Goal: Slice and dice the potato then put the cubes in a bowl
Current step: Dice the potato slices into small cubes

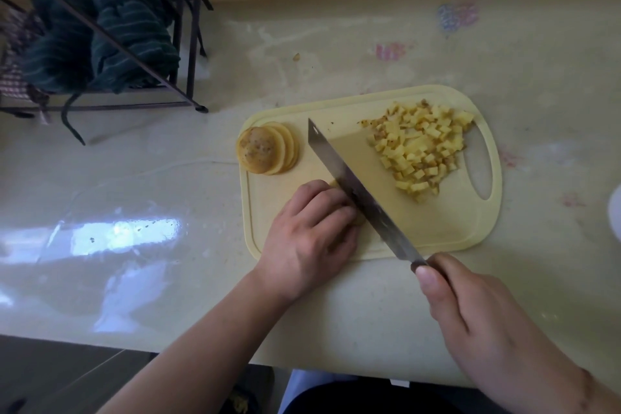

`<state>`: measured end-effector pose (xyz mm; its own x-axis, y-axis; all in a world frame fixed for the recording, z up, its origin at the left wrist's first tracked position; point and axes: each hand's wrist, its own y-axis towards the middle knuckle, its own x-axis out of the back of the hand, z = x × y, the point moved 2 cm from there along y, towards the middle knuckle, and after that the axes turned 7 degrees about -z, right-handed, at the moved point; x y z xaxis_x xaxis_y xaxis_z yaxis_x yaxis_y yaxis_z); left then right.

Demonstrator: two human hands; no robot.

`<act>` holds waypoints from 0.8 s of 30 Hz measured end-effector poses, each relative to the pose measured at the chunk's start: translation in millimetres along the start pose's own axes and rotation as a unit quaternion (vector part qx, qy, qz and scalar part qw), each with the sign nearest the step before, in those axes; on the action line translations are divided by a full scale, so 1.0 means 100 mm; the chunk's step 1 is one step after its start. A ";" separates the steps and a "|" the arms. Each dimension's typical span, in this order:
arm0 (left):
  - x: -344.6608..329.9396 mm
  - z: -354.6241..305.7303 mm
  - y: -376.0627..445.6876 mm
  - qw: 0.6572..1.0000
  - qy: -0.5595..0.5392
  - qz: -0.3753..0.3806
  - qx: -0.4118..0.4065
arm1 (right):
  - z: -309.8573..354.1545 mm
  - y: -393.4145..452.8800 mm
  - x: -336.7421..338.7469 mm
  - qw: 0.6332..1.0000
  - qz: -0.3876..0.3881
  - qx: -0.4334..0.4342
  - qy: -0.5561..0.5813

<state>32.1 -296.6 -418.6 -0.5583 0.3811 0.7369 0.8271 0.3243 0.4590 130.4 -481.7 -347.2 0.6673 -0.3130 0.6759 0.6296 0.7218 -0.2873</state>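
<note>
Pale glossy stone worktop [336, 60], wide and reflective, carrying a dark metal wire rack [188, 44] with striped dark-green cloths [100, 33] at far left. Pale yellow plastic cutting board [437, 228] at centre, handle slot to the right. Broad steel cleaver [349, 185] lying diagonally across the board, tip far-left, handle near-right, edge down beside the left knuckles. Right hand [477, 312] wrapped round the dark handle, thumb along the top. Left hand [309, 232] with fingers curled, pressing down on potato pieces [359, 220] mostly hidden beneath. Heap of yellow potato cubes [423, 148] at the board's far right. Overlapping stack of round potato slices [265, 151] at the far-left corner, fanned rightward.
</note>
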 end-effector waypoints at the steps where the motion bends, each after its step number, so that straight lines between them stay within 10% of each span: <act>1: 0.01 0.00 -0.02 1.000 0.008 -0.003 -0.001 | -0.01 -0.01 0.02 1.000 -0.004 -0.003 0.004; 24: -0.04 0.01 -0.03 0.999 -0.036 -0.010 0.028 | -0.04 -0.24 -0.01 0.999 0.020 -0.023 -0.024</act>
<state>32.0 -298.0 -423.0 -0.5790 0.4354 0.6893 0.8124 0.3794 0.4427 116.6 -501.0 -343.2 0.6734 -0.2528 0.6947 0.6208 0.7036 -0.3458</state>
